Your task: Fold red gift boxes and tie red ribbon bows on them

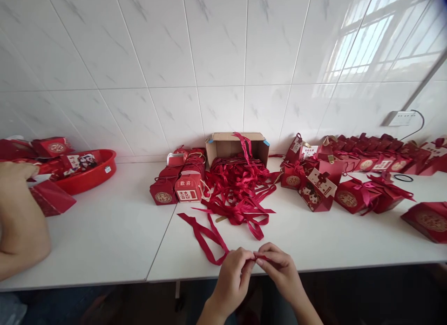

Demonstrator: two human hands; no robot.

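Observation:
At the table's front edge, my left hand (234, 274) and my right hand (280, 270) meet, both with fingers pinched on a red ribbon (206, 236). A short bit of it shows between the fingertips, and a long loop trails to the left across the white table. Beyond my hands lies a tangled heap of red ribbons (240, 190), spilling from a cardboard box (223, 150) tipped on its side. Just left of the heap stand several red gift boxes (188, 186) with cord handles.
A co-worker's arm (21, 222) reaches in at the left, by a red plastic basin (101, 169) holding red boxes and cards. Along the right stand many red gift boxes (356, 194), some with bows. A black ring (403, 178) lies among them. A power socket (401, 118) is on the tiled wall.

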